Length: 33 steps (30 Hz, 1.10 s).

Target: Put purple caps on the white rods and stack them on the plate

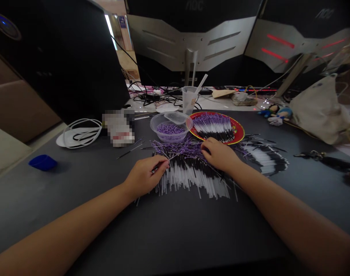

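Note:
My left hand (147, 174) is closed, thumb and fingertips pinching a thin stick whose pale tip points to the right. It hovers over the left edge of a heap of thin white-and-black sticks (189, 178). Along the top of that heap lie loose slim purple pieces (180, 147). My right hand (219, 153) has its fingers curled down at the right end of the purple pieces; what they hold, if anything, is hidden. Behind the heap stands a clear plastic bowl (155, 132) of purple pieces. Beside it, a red plate (238, 132) carries purple, white and black sticks in a layer.
Another bundle of white-and-black sticks (268, 159) lies right of my right hand. A plastic cup (188, 100) with a straw stands behind the bowl. A blue cap-like object (43, 163), a coiled white cable (82, 132) and keys (315, 155) rest at the sides. Monitors (192, 42) rise behind.

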Each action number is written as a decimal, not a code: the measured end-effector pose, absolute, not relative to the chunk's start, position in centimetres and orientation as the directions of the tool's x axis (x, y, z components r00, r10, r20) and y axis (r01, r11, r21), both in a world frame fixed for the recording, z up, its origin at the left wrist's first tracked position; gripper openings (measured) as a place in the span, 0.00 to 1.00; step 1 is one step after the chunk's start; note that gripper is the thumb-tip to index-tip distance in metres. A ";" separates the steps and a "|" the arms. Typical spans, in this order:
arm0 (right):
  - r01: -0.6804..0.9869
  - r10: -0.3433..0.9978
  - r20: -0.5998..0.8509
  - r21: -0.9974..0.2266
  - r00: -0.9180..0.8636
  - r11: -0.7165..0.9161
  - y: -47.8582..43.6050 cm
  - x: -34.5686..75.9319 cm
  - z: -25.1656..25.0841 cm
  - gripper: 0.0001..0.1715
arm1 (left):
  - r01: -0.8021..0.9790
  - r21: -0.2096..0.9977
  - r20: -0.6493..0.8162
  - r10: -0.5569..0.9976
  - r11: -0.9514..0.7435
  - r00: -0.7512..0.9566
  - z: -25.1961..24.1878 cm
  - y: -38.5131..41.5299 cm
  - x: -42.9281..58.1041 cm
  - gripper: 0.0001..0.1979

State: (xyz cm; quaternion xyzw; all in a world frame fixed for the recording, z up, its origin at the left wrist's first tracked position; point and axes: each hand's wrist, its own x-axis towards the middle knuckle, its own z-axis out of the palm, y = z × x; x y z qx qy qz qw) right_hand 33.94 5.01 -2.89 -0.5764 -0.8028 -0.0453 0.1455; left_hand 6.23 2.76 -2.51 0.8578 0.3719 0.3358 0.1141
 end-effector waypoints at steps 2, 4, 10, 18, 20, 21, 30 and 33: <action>0.933 0.907 0.285 -0.093 -0.308 0.347 5.0 34.0 -2.9 0.08 | 0.559 0.433 0.491 0.705 -0.707 0.512 -2.5 2.6 6.2 0.09; 0.929 0.903 0.287 -0.095 -0.319 0.359 4.9 34.0 -2.8 0.07 | 0.553 0.413 0.489 0.688 -0.724 0.536 -2.6 2.5 6.2 0.08; 0.891 0.873 0.389 -0.218 -0.295 0.398 4.7 34.3 -2.7 0.10 | 0.451 0.356 0.545 0.573 -0.819 0.612 -2.8 2.6 6.2 0.08; 0.848 0.872 0.422 -0.341 -0.248 0.406 4.6 34.4 -2.5 0.06 | 0.442 0.288 0.592 0.520 -0.850 0.616 -2.7 2.8 6.3 0.07; 0.835 0.874 0.426 -0.372 -0.235 0.406 4.6 34.5 -2.5 0.06 | 0.447 0.278 0.588 0.519 -0.850 0.621 -2.6 2.8 6.3 0.07; 0.826 0.873 0.430 -0.388 -0.230 0.408 4.6 34.5 -2.5 0.07 | 0.449 0.273 0.585 0.517 -0.851 0.625 -2.6 2.8 6.2 0.07; 0.806 0.909 0.362 -0.464 -0.205 0.367 4.1 34.5 -2.5 0.06 | 0.444 0.275 0.574 0.516 -0.853 0.636 -2.5 2.7 6.3 0.08; 0.798 0.896 0.389 -0.460 -0.212 0.389 4.3 34.5 -2.5 0.09 | 0.435 0.285 0.573 0.516 -0.854 0.636 -2.5 2.7 6.3 0.07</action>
